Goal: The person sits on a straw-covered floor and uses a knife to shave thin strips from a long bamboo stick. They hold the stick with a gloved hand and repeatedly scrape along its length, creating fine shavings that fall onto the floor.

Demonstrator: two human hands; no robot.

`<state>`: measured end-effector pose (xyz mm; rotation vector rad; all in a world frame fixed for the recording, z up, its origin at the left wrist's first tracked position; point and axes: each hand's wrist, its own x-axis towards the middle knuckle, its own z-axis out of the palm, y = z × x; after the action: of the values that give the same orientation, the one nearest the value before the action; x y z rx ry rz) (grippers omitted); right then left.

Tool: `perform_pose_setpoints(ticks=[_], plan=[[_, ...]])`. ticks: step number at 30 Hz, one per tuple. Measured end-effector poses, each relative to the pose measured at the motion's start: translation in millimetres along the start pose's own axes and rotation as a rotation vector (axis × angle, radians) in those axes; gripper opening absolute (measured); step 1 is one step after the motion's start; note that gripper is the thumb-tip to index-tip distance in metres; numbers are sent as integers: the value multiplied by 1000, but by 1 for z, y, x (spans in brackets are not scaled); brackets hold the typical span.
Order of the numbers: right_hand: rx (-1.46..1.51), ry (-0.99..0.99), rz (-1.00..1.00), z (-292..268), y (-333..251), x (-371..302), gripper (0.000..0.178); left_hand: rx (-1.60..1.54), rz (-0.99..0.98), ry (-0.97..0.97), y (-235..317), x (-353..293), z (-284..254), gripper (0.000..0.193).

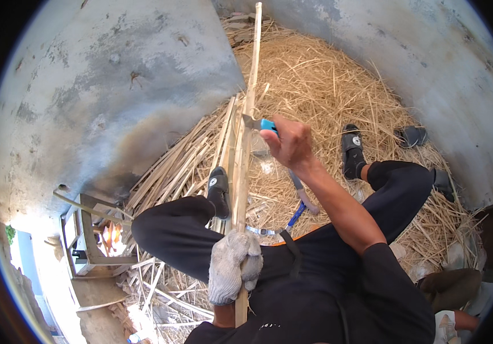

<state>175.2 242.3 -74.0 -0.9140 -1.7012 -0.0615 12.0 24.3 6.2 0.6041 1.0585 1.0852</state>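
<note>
A long, pale bamboo strip (pixel 239 195) runs from my lap up between my legs toward the far wall. My left hand (pixel 232 265), in a grey-white knitted work glove, is closed around its near part. Bare and closed, my right hand (pixel 290 142) grips a knife (pixel 267 125) with a light blue handle. The knife's short grey blade lies against the strip farther out. My right fingers cover most of the handle.
Straw-like shavings (pixel 315 74) are heaped ahead and to the right. Split strips (pixel 169 166) lie left of my legs. A blue-handled tool (pixel 297 213) rests between my legs. A wooden frame (pixel 94 246) stands left, weathered walls (pixel 126 63) rise around, and another person's arm (pixel 465 321) shows lower right.
</note>
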Motion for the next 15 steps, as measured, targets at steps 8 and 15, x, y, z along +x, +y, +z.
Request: perform_pose_setpoints(ticks=[8, 15], plan=[[-289, 193, 1236, -63, 188, 65, 68, -108, 10, 63, -6, -18, -9, 32], [300, 0, 294, -73, 72, 36, 54, -95, 82, 15, 3, 6, -12, 31]])
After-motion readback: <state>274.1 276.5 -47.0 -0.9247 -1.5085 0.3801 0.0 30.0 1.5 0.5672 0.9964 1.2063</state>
